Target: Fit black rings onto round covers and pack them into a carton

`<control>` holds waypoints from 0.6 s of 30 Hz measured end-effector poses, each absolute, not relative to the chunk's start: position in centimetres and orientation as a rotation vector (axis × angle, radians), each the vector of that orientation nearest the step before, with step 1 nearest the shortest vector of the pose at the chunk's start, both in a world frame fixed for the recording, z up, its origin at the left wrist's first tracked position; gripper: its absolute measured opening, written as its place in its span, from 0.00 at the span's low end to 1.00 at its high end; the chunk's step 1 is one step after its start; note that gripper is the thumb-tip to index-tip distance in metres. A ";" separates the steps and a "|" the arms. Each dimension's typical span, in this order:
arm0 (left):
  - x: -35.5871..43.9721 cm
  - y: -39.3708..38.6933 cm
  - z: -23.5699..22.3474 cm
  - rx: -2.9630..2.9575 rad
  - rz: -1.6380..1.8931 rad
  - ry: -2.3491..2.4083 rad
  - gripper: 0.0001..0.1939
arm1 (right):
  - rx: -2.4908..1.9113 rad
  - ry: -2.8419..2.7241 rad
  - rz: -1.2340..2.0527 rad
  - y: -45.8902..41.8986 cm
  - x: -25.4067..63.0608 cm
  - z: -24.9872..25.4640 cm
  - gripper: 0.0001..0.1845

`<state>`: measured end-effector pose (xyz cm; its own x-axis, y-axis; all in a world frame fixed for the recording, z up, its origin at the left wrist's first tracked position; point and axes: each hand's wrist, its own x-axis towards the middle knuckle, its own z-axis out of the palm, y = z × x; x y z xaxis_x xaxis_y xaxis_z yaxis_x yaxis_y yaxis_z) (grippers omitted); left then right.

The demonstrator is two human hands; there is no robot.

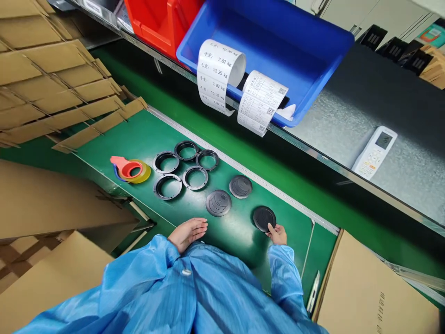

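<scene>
My right hand (278, 233) pinches the near edge of a round black disc (263, 217) lying on the green table (239, 232). My left hand (187, 232) rests near the table's front edge with its fingers together and stretched out, holding nothing. Two more black discs (218, 203) (240, 186) lie beyond it. Farther left sit several black rings (168, 186) in a cluster. Both arms wear blue sleeves.
A roll of tape on a red dispenser (130, 169) lies left of the rings. Flat cardboard sheets (52, 79) are stacked at the left, cartons at the lower left and right (375, 292). Above hang a blue bin (278, 46) with paper labels and a red bin (156, 21). A white remote (374, 152) lies on the shelf.
</scene>
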<state>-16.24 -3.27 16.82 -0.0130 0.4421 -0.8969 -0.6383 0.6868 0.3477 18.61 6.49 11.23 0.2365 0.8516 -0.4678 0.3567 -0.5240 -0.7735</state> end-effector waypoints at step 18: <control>-15.1 -5.6 21.8 -0.178 1.206 0.482 0.35 | -0.881 -2.219 0.891 3.0 2.0 20.8 0.19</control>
